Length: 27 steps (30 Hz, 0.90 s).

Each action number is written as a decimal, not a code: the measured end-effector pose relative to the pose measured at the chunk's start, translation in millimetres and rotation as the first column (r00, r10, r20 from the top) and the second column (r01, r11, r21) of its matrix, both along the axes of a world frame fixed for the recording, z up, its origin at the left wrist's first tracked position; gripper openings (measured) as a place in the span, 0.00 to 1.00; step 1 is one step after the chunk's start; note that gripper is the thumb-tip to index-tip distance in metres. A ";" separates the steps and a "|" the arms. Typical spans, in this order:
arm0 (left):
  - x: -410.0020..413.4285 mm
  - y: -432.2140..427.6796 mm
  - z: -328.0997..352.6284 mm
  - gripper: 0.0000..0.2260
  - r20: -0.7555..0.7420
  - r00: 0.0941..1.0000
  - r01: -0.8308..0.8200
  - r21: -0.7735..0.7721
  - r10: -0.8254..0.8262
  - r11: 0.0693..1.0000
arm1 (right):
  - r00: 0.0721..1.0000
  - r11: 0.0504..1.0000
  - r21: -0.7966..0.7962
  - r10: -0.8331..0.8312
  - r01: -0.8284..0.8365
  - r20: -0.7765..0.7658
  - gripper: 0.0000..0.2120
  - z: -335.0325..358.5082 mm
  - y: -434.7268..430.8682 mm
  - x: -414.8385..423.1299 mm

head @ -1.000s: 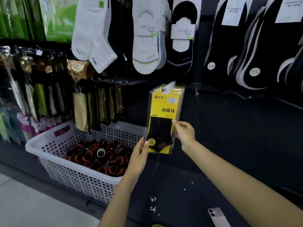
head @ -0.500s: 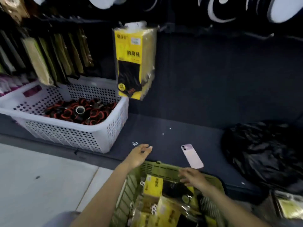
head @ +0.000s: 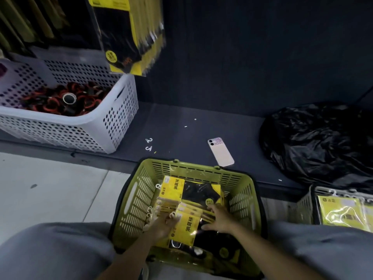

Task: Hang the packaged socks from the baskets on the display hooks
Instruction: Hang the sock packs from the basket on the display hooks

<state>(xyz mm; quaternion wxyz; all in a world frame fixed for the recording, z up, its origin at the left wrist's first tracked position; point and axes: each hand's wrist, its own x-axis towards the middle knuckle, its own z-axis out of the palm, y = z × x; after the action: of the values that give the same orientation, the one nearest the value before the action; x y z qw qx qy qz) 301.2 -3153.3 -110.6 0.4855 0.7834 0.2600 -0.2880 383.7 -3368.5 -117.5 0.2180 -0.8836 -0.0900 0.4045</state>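
Both hands down in the basket, on the packs
Right hand lies flat, fingers spread, steadying the pile I guess; left hand sits at the hook end beside it, grip too blurry to call.

Baskets: three: one green slatted plastic basket, one white perforated plastic basket, and one pale basket cut off by the right edge.
Phones: one pink smartphone.
Bags: one crumpled black plastic bag.
Loose hooks: two, a small white plastic hook and a second hook.
Hanging bunches: one bunch of yellow-and-black packaged socks, too blurred to count its packs.
Basket packs: yellow sock packs overlap; number unclear.
Rolls: a heap of red-and-black rolls, uncountable.
Grips: two, left grip and right grip.
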 end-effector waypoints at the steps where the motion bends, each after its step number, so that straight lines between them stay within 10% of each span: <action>1: -0.7 -2.6 -0.5 0.21 -0.005 1.000 0.019 -0.011 -0.019 1.000 | 1.000 1.000 -0.021 0.015 -0.014 0.021 0.38 -2.0 1.0 -0.7; 13: 3.6 10.9 -14.8 0.19 -0.003 0.996 0.094 -0.083 -0.094 0.992 | 0.978 0.981 -0.018 0.189 -0.192 -0.086 0.18 -8.4 4.5 5.6; 21: 62.9 24.9 7.1 0.26 0.244 0.867 -0.428 -0.084 0.435 0.900 | 0.936 0.971 0.126 -0.229 0.202 0.266 0.24 19.2 -0.1 61.5; 27: 56.7 32.9 -14.4 0.25 0.129 0.914 -0.369 -0.125 0.384 0.921 | 0.881 0.866 0.184 -0.474 0.465 0.006 0.30 -9.6 -9.5 40.4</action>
<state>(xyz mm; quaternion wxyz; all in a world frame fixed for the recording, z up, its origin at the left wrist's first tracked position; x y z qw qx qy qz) 357.9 -3120.4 -124.9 0.5880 0.7133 0.3542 -0.1414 424.1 -3378.0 -127.1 0.3853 -0.8660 0.0862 0.3070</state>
